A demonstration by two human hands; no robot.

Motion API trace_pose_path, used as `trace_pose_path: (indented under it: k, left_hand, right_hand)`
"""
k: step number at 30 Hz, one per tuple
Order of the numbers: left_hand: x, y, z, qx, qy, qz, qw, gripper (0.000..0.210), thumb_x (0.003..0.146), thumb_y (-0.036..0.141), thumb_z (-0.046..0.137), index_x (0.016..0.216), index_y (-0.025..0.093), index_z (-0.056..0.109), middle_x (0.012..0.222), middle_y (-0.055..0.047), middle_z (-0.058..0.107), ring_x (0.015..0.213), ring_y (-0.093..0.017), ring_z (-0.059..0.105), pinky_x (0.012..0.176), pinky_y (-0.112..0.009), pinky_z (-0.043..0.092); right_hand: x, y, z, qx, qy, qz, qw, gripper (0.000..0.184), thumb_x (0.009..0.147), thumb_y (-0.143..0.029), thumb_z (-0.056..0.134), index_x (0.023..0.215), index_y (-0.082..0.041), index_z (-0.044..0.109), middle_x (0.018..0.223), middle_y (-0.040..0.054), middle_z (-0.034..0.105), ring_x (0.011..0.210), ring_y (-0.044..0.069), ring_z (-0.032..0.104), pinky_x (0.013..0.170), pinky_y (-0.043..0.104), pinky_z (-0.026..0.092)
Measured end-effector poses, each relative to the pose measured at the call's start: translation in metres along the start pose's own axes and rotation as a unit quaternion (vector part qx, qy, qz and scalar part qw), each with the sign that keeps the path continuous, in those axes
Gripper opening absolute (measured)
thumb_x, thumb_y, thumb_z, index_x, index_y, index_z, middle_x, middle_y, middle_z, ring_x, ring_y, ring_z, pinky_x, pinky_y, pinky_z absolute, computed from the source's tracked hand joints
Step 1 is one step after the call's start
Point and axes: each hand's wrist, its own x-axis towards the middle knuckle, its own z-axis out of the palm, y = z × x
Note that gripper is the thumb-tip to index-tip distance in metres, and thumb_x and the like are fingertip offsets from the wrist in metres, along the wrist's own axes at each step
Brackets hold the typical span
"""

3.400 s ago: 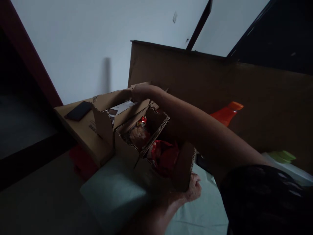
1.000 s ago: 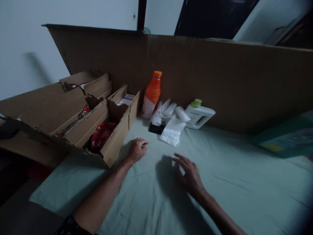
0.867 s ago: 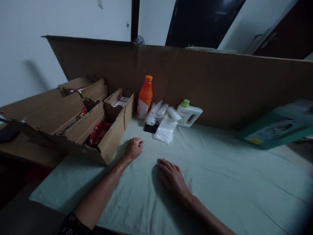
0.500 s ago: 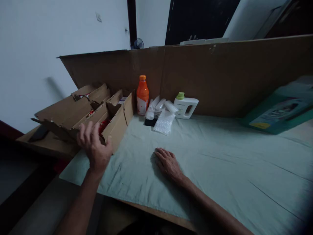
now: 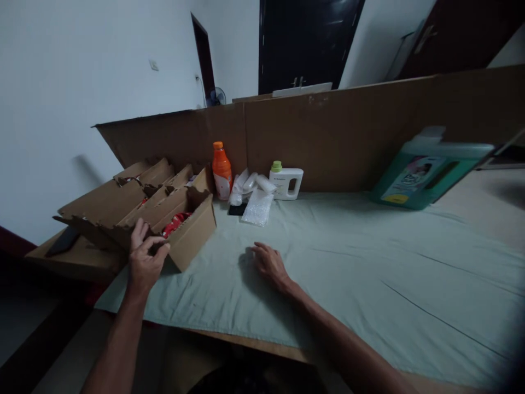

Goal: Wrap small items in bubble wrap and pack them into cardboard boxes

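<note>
My left hand (image 5: 146, 257) is at the near end of an open cardboard box (image 5: 194, 230), its fingers curled over the top edge and its thumb at the near corner. A red patterned item (image 5: 177, 223) lies inside the box, partly hidden by the walls. My right hand (image 5: 269, 264) is low over the pale green cloth (image 5: 328, 262), fingers loosely bent and holding nothing. Whether its fingertips touch the cloth I cannot tell.
More cardboard compartments (image 5: 123, 200) stand at the left. Farther back are an orange bottle (image 5: 222, 172), bubble wrap (image 5: 258, 208), a dark flat object (image 5: 237, 209), a white jug (image 5: 283, 183) and a big green jug (image 5: 418, 175). A cardboard wall (image 5: 340, 142) runs behind them.
The near box has shifted and turned away from the compartments behind it, showing more of the red item. My left hand's fingers have closed in at its edge. The view has swung right.
</note>
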Motion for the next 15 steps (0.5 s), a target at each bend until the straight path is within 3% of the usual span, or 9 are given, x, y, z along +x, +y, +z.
trace_pose_path:
  k: [4, 6, 7, 10, 12, 15]
  left_hand:
    - [-0.032, 0.009, -0.019, -0.121, -0.104, -0.006, 0.987, 0.014, 0.084, 0.033, 0.068, 0.080, 0.020, 0.064, 0.166, -0.007, 0.029, 0.145, -0.037, 0.043, 0.113, -0.050, 0.046]
    - [-0.048, 0.012, -0.022, -0.192, -0.097, -0.034, 0.976, 0.019, 0.083, 0.034, 0.069, 0.098, 0.024, 0.065, 0.168, -0.005, 0.025, 0.145, -0.035, 0.044, 0.110, -0.048, 0.049]
    - [-0.055, 0.012, -0.021, -0.227, -0.084, -0.054, 0.969, 0.034, 0.082, 0.034, 0.071, 0.114, 0.028, 0.063, 0.168, -0.005, 0.024, 0.145, -0.034, 0.044, 0.109, -0.047, 0.050]
    - [-0.073, 0.003, -0.010, -0.289, -0.102, -0.120, 0.945, 0.082, 0.075, 0.036, 0.079, 0.147, 0.035, 0.039, 0.166, -0.009, 0.029, 0.144, -0.032, 0.044, 0.112, -0.047, 0.048]
    - [-0.081, -0.005, 0.002, -0.281, -0.156, -0.156, 0.934, 0.089, 0.072, 0.037, 0.082, 0.149, 0.031, 0.038, 0.160, -0.012, 0.038, 0.143, -0.032, 0.045, 0.116, -0.049, 0.043]
    - [-0.087, -0.013, 0.024, -0.244, -0.210, -0.219, 0.921, 0.083, 0.067, 0.044, 0.084, 0.138, 0.022, 0.050, 0.142, -0.015, 0.057, 0.136, -0.036, 0.051, 0.115, -0.053, 0.041]
  right_hand:
    - [0.011, 0.011, -0.022, 0.051, 0.044, 0.041, 0.997, 0.038, 0.092, -0.030, 0.049, 0.124, -0.019, 0.066, 0.139, 0.0163, 0.063, 0.126, 0.027, 0.061, 0.102, 0.045, 0.049]
    - [0.012, 0.010, -0.037, 0.083, 0.049, 0.060, 0.994, 0.044, 0.097, -0.041, 0.042, 0.128, -0.017, 0.063, 0.134, 0.0168, 0.066, 0.122, 0.026, 0.063, 0.099, 0.044, 0.051]
    - [0.010, 0.008, -0.045, 0.110, 0.049, 0.072, 0.990, 0.047, 0.098, -0.047, 0.041, 0.128, -0.016, 0.063, 0.130, 0.0161, 0.067, 0.119, 0.027, 0.065, 0.098, 0.043, 0.052]
    - [-0.004, -0.006, -0.063, 0.212, 0.037, 0.118, 0.970, 0.054, 0.096, -0.062, 0.045, 0.123, -0.019, 0.066, 0.126, 0.0127, 0.070, 0.115, 0.028, 0.065, 0.095, 0.043, 0.052]
    - [-0.021, -0.018, -0.068, 0.255, 0.014, 0.139, 0.957, 0.056, 0.095, -0.066, 0.047, 0.122, -0.022, 0.068, 0.126, 0.0113, 0.070, 0.114, 0.029, 0.065, 0.095, 0.043, 0.052]
    - [-0.045, -0.037, -0.068, 0.283, -0.007, 0.153, 0.947, 0.057, 0.094, -0.068, 0.048, 0.124, -0.024, 0.069, 0.125, 0.0101, 0.070, 0.114, 0.029, 0.065, 0.096, 0.045, 0.052]
